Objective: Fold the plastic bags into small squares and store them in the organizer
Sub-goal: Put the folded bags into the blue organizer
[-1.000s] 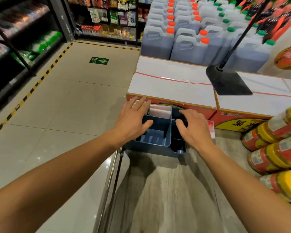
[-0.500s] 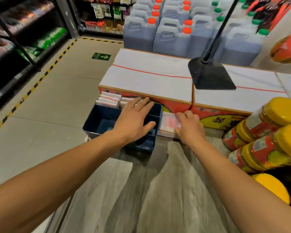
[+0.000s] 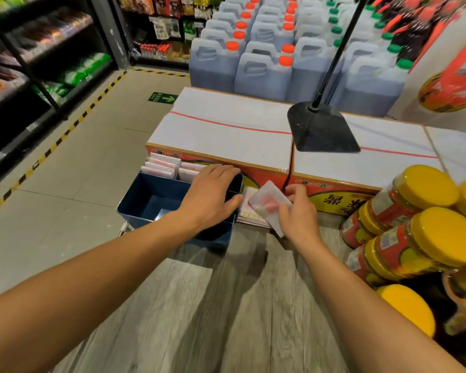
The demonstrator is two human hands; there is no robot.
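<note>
Beside the left hand (image 3: 213, 196), which lay flat-fingered on the blue organizer (image 3: 151, 200), the right hand (image 3: 297, 214) pinched a folded plastic bag (image 3: 268, 204) above the stack (image 3: 249, 212). Keeping the organizer steadied and the folds pinched tight would probably have served best.

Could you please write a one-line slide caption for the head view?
Left hand rests on the organizer while right hand lifts a folded bag.
</note>
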